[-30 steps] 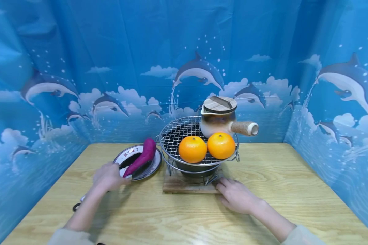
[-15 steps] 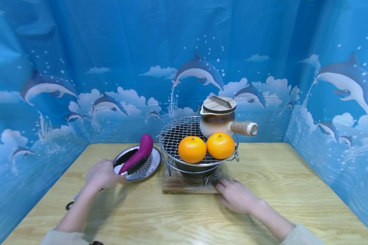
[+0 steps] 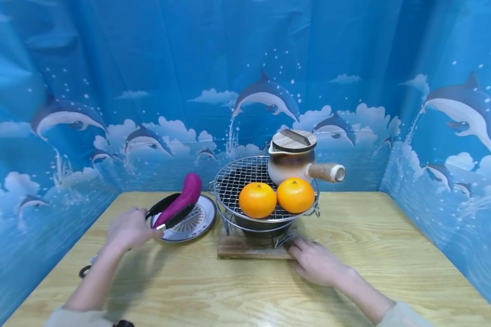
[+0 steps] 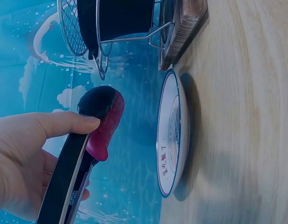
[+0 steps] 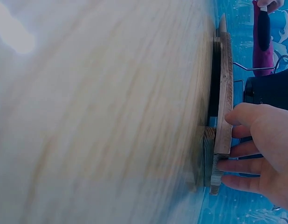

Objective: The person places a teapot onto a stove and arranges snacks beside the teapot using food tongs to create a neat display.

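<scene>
My left hand [image 3: 128, 229] grips a pair of black-tipped tongs [image 4: 64, 179], thumb along one arm. Clamped in the tongs is a curved purple sweet potato [image 3: 184, 196], which the left wrist view shows lifted clear of the white patterned plate [image 3: 206, 215]. At the wooden board's [image 3: 251, 251] front right corner, my right hand [image 3: 317, 262] holds the board, thumb and fingertips on its edges. A round grill stove with a wire mesh [image 3: 231, 181] stands on that board. Two oranges [image 3: 257, 200] sit at the front of the mesh.
Behind the oranges, a lidded teapot [image 3: 288, 165] stands on the mesh, its wrapped side handle [image 3: 323, 171] jutting right past the rim. Wire loops stick out from the stove's sides. A dolphin-print curtain [image 3: 196, 68] encloses the wooden table [image 3: 352, 227].
My left hand has moved left and slightly up, carrying the tongs and sweet potato back across the plate and uncovering more of its middle. My right hand stays on the board.
</scene>
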Motion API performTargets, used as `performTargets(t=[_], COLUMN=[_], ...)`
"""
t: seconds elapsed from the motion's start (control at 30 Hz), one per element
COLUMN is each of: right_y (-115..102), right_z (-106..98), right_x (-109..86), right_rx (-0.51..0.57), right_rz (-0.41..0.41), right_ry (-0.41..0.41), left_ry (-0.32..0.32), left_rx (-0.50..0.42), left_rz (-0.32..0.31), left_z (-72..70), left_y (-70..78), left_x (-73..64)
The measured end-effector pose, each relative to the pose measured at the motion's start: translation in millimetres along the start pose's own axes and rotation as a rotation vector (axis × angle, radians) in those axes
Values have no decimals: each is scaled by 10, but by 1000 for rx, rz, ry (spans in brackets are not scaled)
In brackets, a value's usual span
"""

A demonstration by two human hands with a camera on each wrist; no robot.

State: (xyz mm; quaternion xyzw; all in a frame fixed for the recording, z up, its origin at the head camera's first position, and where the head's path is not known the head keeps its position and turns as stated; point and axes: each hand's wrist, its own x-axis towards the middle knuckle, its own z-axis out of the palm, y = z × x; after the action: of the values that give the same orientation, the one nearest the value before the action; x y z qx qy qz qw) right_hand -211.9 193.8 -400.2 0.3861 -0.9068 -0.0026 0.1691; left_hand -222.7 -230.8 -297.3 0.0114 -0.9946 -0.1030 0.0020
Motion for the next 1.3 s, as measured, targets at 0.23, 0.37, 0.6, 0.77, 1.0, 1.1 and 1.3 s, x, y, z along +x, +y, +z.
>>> performTargets(t=[0.23,0.37,0.6,0.77,1.0,1.1,1.3], right_y=[9,7,7,3,8,13,11], right_z=[12,12,-1,-8,-1,4,11], right_x=[-8,-5,3,1,5,4,-2], right_rx=[-8,-17,-13,-9,-13,-12,-14], right_rz=[-3,-14,-12,-9,-15,-13,-13], right_ry=[9,18,-1,-5,10,10,13], left_ry=[-4,-4,7,14,26,22,22], left_rx=[3,-1,-22,-29,-20,-19,-35], left_rz=[2,2,-1,-2,6,3,1], left_z=[-76,-94,-137,-165,-223,-241,-276], left_y=[22,28,38,61,113,127,144], left_x=[-22,-28,-28,-29,-29,-28,-42])
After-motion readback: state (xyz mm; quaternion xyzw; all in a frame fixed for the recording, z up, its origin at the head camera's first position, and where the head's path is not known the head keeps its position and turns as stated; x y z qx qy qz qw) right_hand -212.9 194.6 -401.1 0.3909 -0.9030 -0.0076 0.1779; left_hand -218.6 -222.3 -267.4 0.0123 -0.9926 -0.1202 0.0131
